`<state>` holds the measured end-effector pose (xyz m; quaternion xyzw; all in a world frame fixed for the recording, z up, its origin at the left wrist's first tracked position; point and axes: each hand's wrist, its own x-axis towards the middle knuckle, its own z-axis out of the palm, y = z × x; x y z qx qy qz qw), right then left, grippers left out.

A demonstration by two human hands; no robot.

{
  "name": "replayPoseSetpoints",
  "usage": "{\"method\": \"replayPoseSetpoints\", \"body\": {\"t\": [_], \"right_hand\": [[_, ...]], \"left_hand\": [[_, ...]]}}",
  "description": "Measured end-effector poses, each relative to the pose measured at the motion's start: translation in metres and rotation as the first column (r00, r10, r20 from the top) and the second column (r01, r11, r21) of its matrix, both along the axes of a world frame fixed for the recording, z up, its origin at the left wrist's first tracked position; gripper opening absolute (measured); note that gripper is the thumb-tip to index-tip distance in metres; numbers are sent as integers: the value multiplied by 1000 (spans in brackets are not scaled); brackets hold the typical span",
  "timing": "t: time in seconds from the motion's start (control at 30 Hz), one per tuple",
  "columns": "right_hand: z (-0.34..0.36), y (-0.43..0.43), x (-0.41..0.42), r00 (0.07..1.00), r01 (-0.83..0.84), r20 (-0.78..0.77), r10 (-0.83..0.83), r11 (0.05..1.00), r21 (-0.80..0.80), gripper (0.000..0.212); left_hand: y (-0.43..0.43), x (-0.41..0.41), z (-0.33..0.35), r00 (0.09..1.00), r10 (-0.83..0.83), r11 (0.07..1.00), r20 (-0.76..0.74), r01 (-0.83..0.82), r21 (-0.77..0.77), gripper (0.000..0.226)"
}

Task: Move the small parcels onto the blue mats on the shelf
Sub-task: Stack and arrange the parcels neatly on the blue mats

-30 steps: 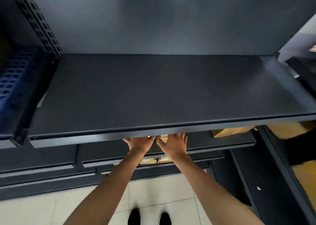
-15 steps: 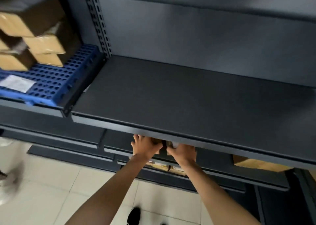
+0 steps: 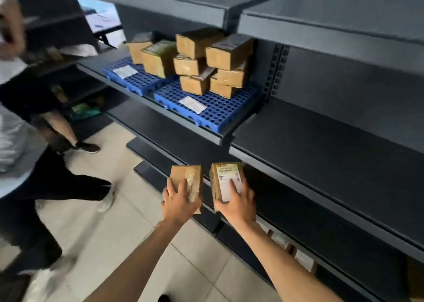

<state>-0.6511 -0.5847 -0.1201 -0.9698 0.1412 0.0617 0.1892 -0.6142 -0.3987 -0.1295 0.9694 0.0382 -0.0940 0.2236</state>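
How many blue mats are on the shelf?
2. The left blue mat lies farther along the shelf; the right blue mat nearer. Both carry parcels. Others may be hidden.

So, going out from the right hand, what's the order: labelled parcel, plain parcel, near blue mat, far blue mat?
1. Labelled parcel, in the right hand itself.
2. Plain parcel, just left, in the left hand.
3. Near blue mat, up on the shelf.
4. Far blue mat, farther left along that shelf.
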Motion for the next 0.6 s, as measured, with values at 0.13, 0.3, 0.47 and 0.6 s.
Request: {"method": "replayPoseSetpoints", "body": {"t": [0.13, 0.3, 0.47, 0.6], "right_hand": [[13, 87, 34, 994, -107, 32, 108, 994, -18, 88], [37, 193, 84, 978, -192, 68, 196, 979, -62, 85], [89, 270, 135, 945, -243, 210, 250, 968, -58, 81], [145, 302, 184, 922, -170, 341, 182, 983, -65, 81]], "left_hand": [[95, 18, 7, 991, 127, 991, 33, -125, -47, 86], [203, 63, 35, 974, 220, 968, 55, -211, -138, 90], [303, 134, 96, 932, 313, 926, 181, -258, -275, 81], [342, 191, 158, 906, 265, 932, 330, -154, -327, 75]]}}
